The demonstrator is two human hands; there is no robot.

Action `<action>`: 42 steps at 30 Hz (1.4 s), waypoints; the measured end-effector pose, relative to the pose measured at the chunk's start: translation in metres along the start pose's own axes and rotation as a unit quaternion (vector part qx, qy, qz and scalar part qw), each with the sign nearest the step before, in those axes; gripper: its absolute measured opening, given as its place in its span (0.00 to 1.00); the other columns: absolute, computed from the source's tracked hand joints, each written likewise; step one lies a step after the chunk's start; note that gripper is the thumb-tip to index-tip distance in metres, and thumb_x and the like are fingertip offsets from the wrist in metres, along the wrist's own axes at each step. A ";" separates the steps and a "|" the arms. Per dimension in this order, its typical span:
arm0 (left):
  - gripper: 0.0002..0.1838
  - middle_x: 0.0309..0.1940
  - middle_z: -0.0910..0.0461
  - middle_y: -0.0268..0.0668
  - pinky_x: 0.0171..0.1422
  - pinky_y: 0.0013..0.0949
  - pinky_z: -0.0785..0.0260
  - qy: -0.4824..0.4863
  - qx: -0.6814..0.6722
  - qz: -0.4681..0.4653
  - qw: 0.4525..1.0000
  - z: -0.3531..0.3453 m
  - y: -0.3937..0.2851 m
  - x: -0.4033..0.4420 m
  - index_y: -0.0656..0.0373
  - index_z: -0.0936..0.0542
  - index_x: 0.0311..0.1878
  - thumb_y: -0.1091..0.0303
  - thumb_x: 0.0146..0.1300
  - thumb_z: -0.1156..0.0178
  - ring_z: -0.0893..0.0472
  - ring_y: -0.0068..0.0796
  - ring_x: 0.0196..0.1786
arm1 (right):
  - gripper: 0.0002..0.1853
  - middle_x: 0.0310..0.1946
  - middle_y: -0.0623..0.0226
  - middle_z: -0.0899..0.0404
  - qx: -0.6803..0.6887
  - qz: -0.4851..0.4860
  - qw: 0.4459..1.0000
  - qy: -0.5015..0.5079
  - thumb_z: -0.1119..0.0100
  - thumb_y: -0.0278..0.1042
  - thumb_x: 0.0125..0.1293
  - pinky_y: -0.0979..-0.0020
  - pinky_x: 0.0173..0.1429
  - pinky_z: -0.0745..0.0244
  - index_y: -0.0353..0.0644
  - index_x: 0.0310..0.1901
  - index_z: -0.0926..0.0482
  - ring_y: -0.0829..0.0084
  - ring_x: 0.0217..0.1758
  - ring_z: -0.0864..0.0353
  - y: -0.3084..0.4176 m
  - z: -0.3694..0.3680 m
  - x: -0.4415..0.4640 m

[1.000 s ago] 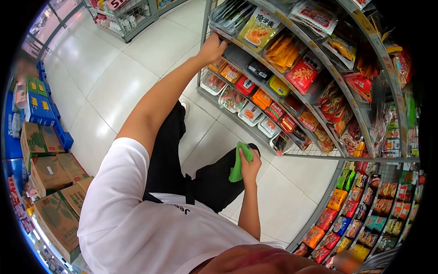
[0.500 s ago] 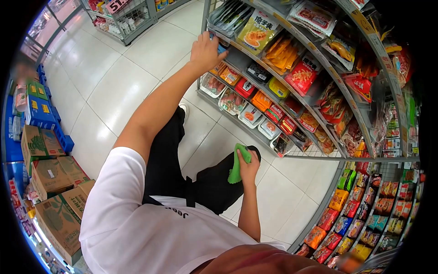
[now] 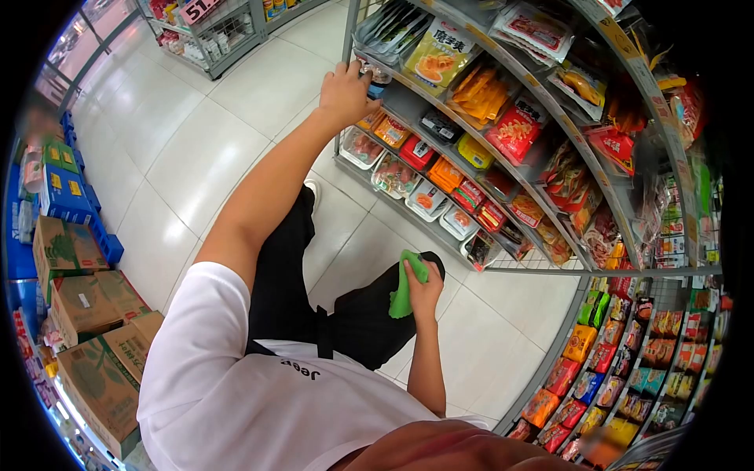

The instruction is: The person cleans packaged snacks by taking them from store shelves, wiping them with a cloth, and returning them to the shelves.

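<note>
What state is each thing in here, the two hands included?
Left hand: fingers bent at the shelf's end, beside a blue package; grip unclear
Blue package: on the shelf, partly hidden
Right hand: closed on a green cloth
Green cloth: limp, bunched
Yellow packet: propped up, front showing
White food trays: lined up on the lowest shelf
Cardboard boxes: seemingly shut, in a row

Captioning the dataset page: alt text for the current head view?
A person's left hand is at a small pack at the end of a shelf unit of packaged food, while the right hand holds a green cloth. Cardboard boxes stand on the left side.
</note>
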State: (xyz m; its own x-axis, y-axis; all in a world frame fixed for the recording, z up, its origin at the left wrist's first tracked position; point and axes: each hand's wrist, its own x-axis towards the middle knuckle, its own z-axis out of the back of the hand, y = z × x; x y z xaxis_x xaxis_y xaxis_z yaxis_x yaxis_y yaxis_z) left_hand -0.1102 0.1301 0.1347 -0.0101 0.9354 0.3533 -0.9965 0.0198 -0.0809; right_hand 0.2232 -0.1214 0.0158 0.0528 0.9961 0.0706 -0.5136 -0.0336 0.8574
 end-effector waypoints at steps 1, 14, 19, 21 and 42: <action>0.37 0.68 0.27 0.42 0.64 0.47 0.29 -0.008 0.000 -0.001 1.000 0.006 -0.001 0.001 0.53 0.20 0.69 0.43 0.61 0.31 0.30 0.45 0.71 | 0.18 0.38 0.58 0.18 0.001 -0.004 1.000 0.001 0.24 0.35 0.65 0.67 0.47 0.24 0.28 0.47 0.15 0.62 0.39 0.17 0.000 0.000 0.000; 0.44 0.74 0.30 0.52 0.74 0.49 0.32 0.026 -0.135 -0.103 0.985 -0.043 -0.002 0.005 0.59 0.38 0.80 0.47 0.68 0.36 0.26 0.56 0.70 | 0.19 0.38 0.55 0.18 -0.029 0.000 1.000 0.009 0.24 0.36 0.64 0.66 0.46 0.23 0.28 0.47 0.16 0.57 0.39 0.17 0.006 0.004 -0.005; 0.45 0.75 0.32 0.56 0.77 0.48 0.36 -0.001 -0.164 -0.117 0.979 -0.051 0.002 0.007 0.65 0.39 0.79 0.47 0.68 0.36 0.29 0.56 0.73 | 0.17 0.38 0.55 0.17 -0.030 0.005 1.000 0.005 0.24 0.34 0.64 0.65 0.45 0.22 0.29 0.47 0.15 0.57 0.38 0.16 0.008 0.004 -0.005; 0.45 0.75 0.32 0.56 0.77 0.48 0.36 -0.018 -0.176 -0.115 0.977 -0.052 0.002 0.008 0.65 0.39 0.79 0.47 0.68 0.36 0.29 0.56 0.73 | 0.17 0.38 0.55 0.17 -0.022 0.001 1.000 0.001 0.24 0.34 0.64 0.66 0.45 0.22 0.30 0.48 0.15 0.57 0.38 0.16 0.007 0.004 -0.006; 0.16 0.51 0.14 0.43 0.60 0.43 0.24 0.110 -0.289 -0.143 0.940 0.035 -0.014 -0.057 0.58 0.14 0.53 0.57 0.71 0.37 0.17 0.47 0.54 | 0.18 0.81 0.44 0.43 -0.073 -0.070 0.991 0.090 0.32 0.33 0.71 0.54 0.78 0.37 0.36 0.59 0.20 0.46 0.82 0.38 -0.017 0.029 -0.217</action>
State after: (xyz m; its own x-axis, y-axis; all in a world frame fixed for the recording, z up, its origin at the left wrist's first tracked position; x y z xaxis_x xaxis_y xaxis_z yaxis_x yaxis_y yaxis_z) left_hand -0.0984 0.0644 0.1487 0.3321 0.9116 0.2422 -0.7434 0.4110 -0.5277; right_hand 0.2452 -0.3395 0.0009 -0.0140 0.9891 -0.1468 -0.6315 0.1051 0.7682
